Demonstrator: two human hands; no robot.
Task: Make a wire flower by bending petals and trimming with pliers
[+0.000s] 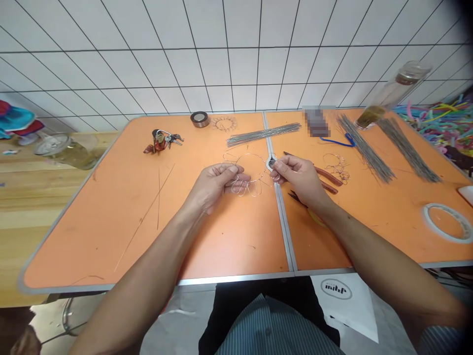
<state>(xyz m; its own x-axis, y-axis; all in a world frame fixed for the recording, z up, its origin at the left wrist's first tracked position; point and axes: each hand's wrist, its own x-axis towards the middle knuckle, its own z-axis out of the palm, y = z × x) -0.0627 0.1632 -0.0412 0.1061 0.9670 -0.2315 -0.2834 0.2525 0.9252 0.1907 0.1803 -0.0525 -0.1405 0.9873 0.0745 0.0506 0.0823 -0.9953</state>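
My left hand (pixel 223 180) is closed in a pinch on a thin copper-coloured wire ring (pixel 255 183) with petal-like loops along its edge. Facing it, my right hand (pixel 295 172) grips a small silver round-ended object (pixel 271 161) with a dark middle; its exact kind is unclear. The ring's right side reaches the right fingers, and I cannot tell whether they touch it. Partly hidden behind the right hand lie red-handled pliers (pixel 328 177). Dark-tipped scissors (pixel 297 198) with a yellow handle lie under the right wrist.
Bundles of straight wire (pixel 264 134) lie on the orange table (pixel 221 236). Around them are a black tape roll (pixel 200 119), keys (pixel 168 139), shaped wire pieces (pixel 336 165), a blue bent stem (pixel 338 142), a glass bottle (pixel 388 96) and a white tape ring (pixel 428 217).
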